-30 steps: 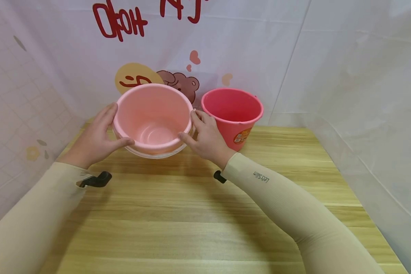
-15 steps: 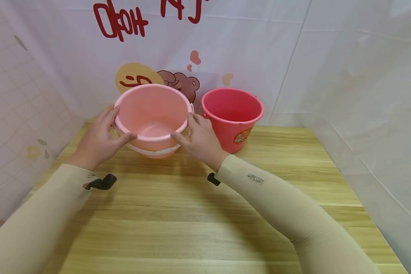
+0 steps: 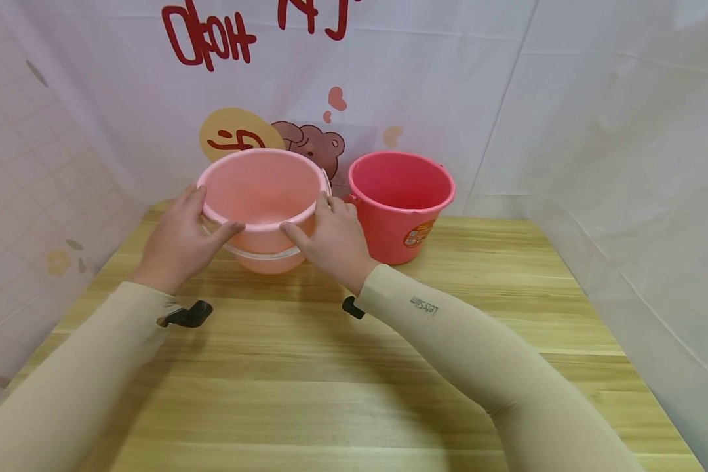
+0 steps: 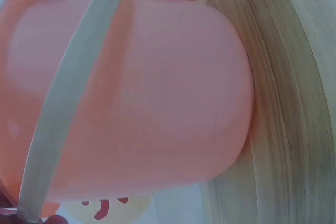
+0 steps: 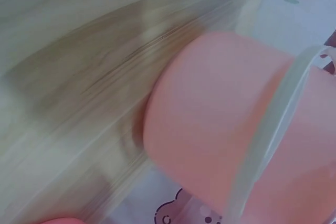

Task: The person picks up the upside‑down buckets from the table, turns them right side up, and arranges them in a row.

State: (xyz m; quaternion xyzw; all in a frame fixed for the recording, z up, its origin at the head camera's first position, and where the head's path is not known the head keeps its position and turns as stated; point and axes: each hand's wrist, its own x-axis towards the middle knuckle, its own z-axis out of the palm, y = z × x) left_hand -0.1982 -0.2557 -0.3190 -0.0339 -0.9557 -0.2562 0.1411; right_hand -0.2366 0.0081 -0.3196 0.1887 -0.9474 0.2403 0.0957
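A pale pink bucket [image 3: 267,241] stands nearly upright, its base down at the wooden tabletop. My left hand [image 3: 179,239] grips its rim at the left, thumb along the front edge. From the other side my right hand [image 3: 337,241] holds the rim, thumb at the front too. A white handle [image 3: 265,254] hangs down across the bucket's front. Both wrist views show the bucket's side wall [image 4: 173,87] close up, with the handle [image 5: 270,135] slanting over it; little of either hand appears there. The bucket's inside shows no contents in the head view.
Right of the pale bucket stands a deeper pink bucket [image 3: 383,229] with an orange label [image 3: 417,234], close to my right hand. The wooden table [image 3: 307,380] ends at a printed white curtain [image 3: 425,78] behind, with more sheeting [image 3: 637,164] on both sides.
The pale bucket has tipped back from leaning toward me to nearly upright, its rim shifting slightly lower at the front. Both hands moved inward along with it; the deeper pink bucket stayed put.
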